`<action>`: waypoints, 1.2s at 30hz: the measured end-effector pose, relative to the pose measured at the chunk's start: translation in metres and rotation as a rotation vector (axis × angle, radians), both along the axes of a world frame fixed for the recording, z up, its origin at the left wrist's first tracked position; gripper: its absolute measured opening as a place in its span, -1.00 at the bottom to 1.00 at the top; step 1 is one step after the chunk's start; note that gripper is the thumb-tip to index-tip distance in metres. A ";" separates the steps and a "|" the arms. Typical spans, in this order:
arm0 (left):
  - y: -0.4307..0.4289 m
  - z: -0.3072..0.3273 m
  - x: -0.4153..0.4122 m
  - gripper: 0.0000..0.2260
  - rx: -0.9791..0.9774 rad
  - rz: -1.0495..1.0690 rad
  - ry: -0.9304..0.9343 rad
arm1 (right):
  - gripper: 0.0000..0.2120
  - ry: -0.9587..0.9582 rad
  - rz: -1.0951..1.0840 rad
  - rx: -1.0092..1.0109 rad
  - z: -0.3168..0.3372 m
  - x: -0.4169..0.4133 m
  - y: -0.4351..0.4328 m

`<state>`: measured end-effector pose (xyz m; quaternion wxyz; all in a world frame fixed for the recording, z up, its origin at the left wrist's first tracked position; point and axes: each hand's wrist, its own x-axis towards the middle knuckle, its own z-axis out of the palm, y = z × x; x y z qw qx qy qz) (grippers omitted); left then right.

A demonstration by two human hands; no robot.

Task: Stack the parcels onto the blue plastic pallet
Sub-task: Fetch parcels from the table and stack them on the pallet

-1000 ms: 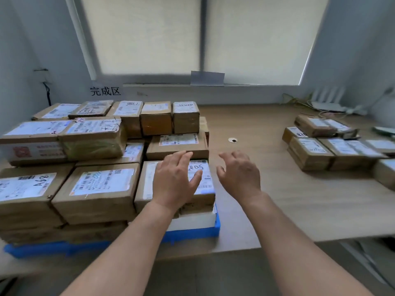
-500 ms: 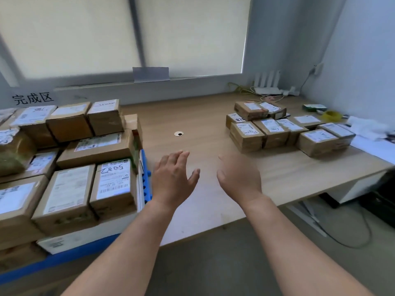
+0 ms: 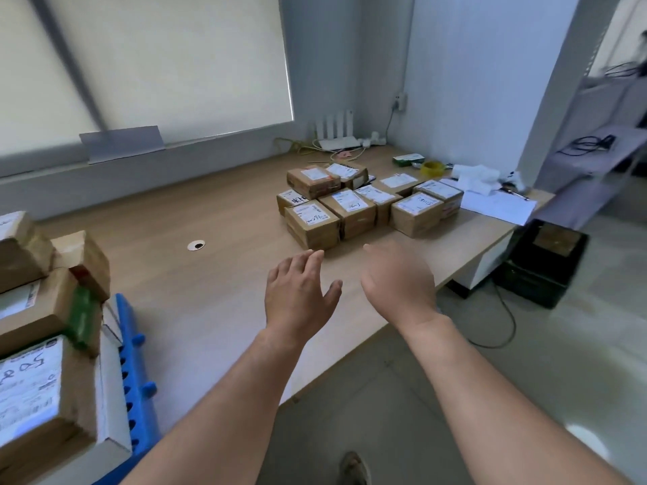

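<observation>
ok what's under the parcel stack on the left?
A flat white box sits under the brown parcels, on the blue pallet. Only one edge of the pallet shows; the rest is covered.

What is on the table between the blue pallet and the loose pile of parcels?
Mostly bare table: the head view shows only a small round hole between the blue pallet and the loose parcels. The left hand hovers over that stretch.

Both empty hands, left hand (image 3: 299, 295) and right hand (image 3: 399, 285), reach over the table (image 3: 217, 285) near loose parcels (image 3: 360, 204); stacked parcels (image 3: 38, 344) sit on the blue pallet (image 3: 134, 390).
</observation>
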<state>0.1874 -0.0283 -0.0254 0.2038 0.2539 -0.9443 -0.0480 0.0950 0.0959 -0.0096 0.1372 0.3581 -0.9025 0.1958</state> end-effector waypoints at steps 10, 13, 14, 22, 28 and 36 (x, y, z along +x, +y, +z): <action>0.007 -0.003 -0.142 -0.46 0.014 -0.130 -0.004 | -0.56 -0.021 -0.161 0.010 -0.004 -0.121 0.018; 0.007 0.001 -0.187 -0.46 0.032 -0.156 -0.001 | -0.55 -0.022 -0.178 0.030 -0.001 -0.161 0.017; 0.005 0.002 -0.202 -0.46 0.036 -0.162 0.002 | -0.55 -0.018 -0.187 0.025 -0.001 -0.174 0.016; -0.011 -0.016 -0.295 -0.46 0.074 -0.184 0.004 | -0.56 -0.029 -0.210 0.085 -0.009 -0.261 0.002; -0.026 -0.030 -0.338 -0.45 0.091 -0.191 0.008 | -0.55 -0.038 -0.220 0.071 -0.016 -0.305 -0.018; -0.042 -0.043 -0.369 -0.45 0.127 -0.157 -0.024 | -0.55 -0.058 -0.183 0.115 -0.028 -0.348 -0.034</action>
